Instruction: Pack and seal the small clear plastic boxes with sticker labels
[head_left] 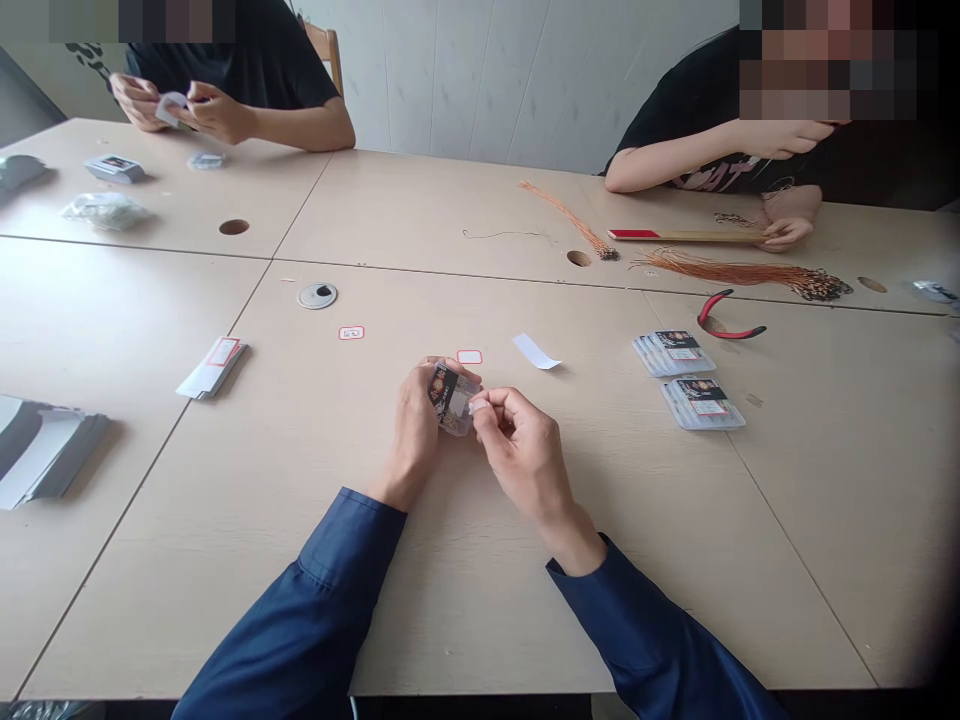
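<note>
In the middle of the head view, my left hand (420, 420) is closed around a small clear plastic box (452, 398) with a black printed card showing on its face. My right hand (521, 440) pinches at the box's right edge, thumb against forefinger; what lies between those fingertips is too small to make out. Just beyond the box, a red-bordered label (469, 357) lies on the table. Another red-bordered label with writing (351, 333) is farther left. To the right of the box rests a curled white paper strip (537, 352).
Stacked clear boxes (703, 403) sit at right, near red-handled pliers (731, 318). Bundles of orange wire (742, 272) lie farther back. White paper strips (214, 368) and a larger paper stack (49, 450) are at left. Two people work across the table (300, 560).
</note>
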